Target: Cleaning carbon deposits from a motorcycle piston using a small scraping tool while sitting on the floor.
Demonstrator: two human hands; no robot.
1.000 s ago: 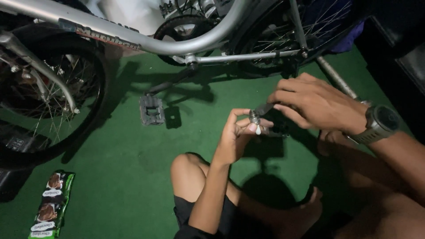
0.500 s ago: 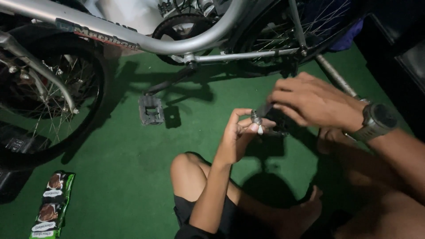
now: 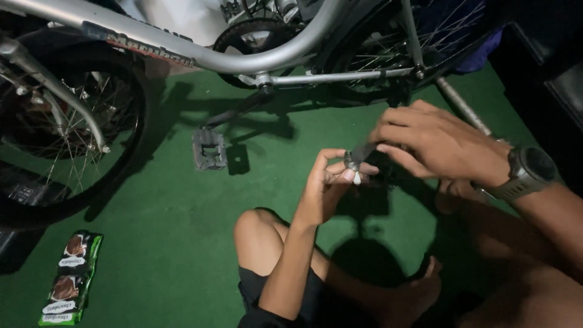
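Down at lower left of the frame, a green snack packet [image 3: 68, 280] flat on the green mat [image 3: 170, 243]. Above it, filling the left edge, a spoked bicycle wheel [image 3: 67, 130]. Across the top, a silver frame tube [image 3: 200, 51] sweeping rightward, crank arm dropping to a grey pedal [image 3: 209, 149] resting on the mat, left of centre. Centre now: left hand [image 3: 325, 188] raised from the bent knee, fingers pinched narrow around a small dark metal part [image 3: 353, 161], something white showing just beneath it at the fingertips. Right of that, right hand [image 3: 434, 146] touching the same part from above, fingers curled close, gripping a dark flat piece against it; exact kind of piece too dim to tell. Far right, a grey wristwatch [image 3: 528, 171] on the right wrist.
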